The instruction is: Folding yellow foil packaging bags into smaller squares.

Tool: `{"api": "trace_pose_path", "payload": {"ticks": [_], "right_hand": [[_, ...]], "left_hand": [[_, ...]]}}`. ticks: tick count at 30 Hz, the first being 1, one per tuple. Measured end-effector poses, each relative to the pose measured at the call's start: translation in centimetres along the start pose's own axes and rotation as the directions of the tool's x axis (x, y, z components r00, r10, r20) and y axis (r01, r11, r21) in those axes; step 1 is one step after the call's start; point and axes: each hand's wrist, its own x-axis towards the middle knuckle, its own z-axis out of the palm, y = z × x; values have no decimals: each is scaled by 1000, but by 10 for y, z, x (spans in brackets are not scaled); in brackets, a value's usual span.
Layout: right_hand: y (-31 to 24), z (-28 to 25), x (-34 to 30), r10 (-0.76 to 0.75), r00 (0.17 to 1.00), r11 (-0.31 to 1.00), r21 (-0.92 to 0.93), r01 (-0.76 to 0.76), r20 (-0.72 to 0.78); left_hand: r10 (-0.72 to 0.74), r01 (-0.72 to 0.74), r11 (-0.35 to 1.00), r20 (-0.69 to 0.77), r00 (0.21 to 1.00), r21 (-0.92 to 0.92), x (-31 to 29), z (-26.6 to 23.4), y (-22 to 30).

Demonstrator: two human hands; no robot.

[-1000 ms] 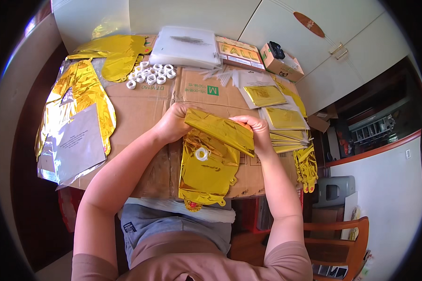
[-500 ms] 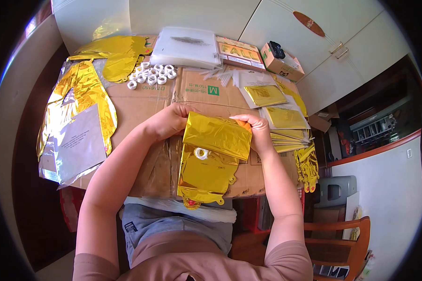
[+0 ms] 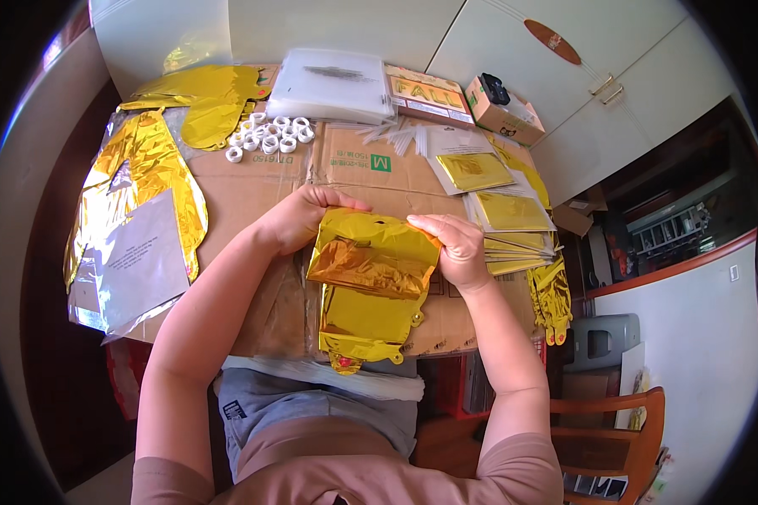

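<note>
A flat gold foil balloon [image 3: 366, 316] lies on the cardboard in front of me, its upper part folded over toward me. My left hand [image 3: 306, 219] pinches the fold's upper left corner. My right hand [image 3: 456, 246] grips the upper right edge, thumb along the top. The raised flap shows wrinkled, orange-tinted foil on its near face. Small round tabs stick out at the balloon's right side and lower end, and that end hangs slightly over the table edge. The white ribbon coil is hidden beneath the flap.
White ribbon rolls [image 3: 269, 135] cluster at the back, beside a stack of clear plastic bags [image 3: 333, 88]. Clear straws [image 3: 408, 136] lie near them. Folded gold packets [image 3: 509, 210] are piled on the right. Larger gold foil balloons [image 3: 164, 160] cover the left. Boxes [image 3: 429, 94] stand behind.
The folded flap has shifted slightly left and tilted, showing its wrinkled face. The white ribbon coil seen earlier on the foil is now covered. Both hands still hold the top edge.
</note>
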Motion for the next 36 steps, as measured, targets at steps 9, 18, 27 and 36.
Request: {"api": "trace_pose_path", "payload": {"ticks": [9,18,27,36], "right_hand": [[11,-3,-8,-198,979,958,-200,205,54],[14,-4,-14,253,961,956,120,-266,115],[26,-2,-23,542,788,636,471,-611,291],[23,3,-22,582,754,527,566,-634,303]], "left_hand": [[82,-81,985,5,997,151,0,3,-2],[76,-77,991,12,997,107,1,1,-4],[96,-95,988,-3,995,122,1,2,-5],[146,-140,973,-23,989,181,1,2,-3]]}}
